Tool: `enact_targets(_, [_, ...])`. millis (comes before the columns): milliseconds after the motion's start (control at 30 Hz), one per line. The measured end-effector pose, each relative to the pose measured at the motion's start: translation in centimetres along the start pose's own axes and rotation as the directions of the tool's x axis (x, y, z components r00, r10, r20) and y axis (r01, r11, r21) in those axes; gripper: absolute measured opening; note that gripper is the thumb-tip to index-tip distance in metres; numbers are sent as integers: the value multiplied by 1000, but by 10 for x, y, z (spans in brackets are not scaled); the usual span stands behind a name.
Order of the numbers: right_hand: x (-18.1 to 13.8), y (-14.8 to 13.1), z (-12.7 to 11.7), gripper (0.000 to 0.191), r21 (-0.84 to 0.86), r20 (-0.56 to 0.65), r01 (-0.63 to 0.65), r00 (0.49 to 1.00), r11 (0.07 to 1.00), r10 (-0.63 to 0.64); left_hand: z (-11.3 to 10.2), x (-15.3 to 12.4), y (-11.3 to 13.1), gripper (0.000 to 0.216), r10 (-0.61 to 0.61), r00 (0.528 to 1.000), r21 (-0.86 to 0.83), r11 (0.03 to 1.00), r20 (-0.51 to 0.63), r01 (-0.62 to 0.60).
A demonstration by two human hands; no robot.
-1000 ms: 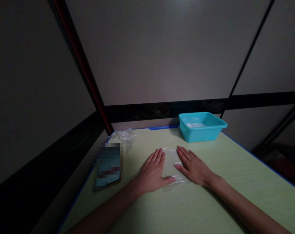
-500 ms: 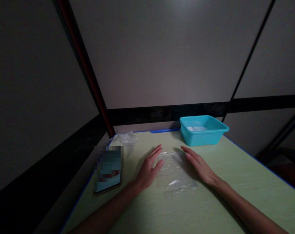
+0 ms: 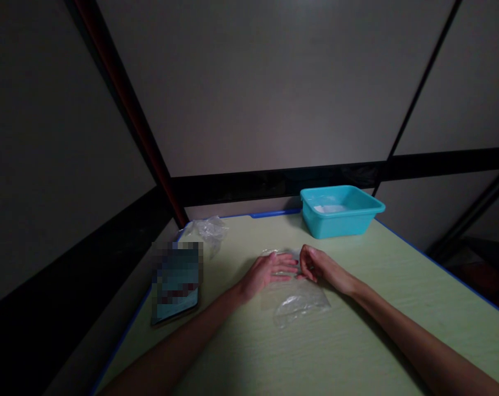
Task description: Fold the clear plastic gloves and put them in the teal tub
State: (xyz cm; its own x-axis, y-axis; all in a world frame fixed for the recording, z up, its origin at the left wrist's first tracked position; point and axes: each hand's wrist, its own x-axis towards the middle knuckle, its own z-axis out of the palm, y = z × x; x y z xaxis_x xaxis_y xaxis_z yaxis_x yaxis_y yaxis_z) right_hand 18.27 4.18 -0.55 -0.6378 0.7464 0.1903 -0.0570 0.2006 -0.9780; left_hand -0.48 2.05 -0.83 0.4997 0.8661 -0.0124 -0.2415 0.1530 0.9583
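A clear plastic bag [image 3: 297,301] lies flat on the pale green table [image 3: 356,341], its near end crumpled. My left hand [image 3: 266,270] rests on the bag's far end with the fingers stretched out toward the right. My right hand [image 3: 315,265] is beside it, fingers curled in a pinch at the bag's far edge. The fingertips of both hands nearly meet.
A turquoise plastic tub [image 3: 339,210] with something white in it stands at the table's far right. A crumpled clear bag [image 3: 206,230] lies at the far left corner. A phone [image 3: 176,286] lies near the left edge. Dark wall panels close in behind.
Both hands lifted off the flat bag, drew apart, then came together at its far end. The right hand went from flat to pinching. The bag's near end now lies crumpled and uncovered.
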Motion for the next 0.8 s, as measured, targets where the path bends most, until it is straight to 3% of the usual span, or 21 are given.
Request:
enact_targets(200, [-1,-2,-1,48,-94,-19,-7,1000,996,6,-3,-1,1,68,-27,1000,50,998,2,27])
enact_targets(467, [-7,-5,-11,44,-43,-28,-68,997,997,67,-16,-7,7,72,-62,998,102,993,5,62])
enact_targets(800, [-10,-4,-25,47,-89,-74,-58,996,994,51,-33,-22,17,60,-29,1000,105,994,-2,29])
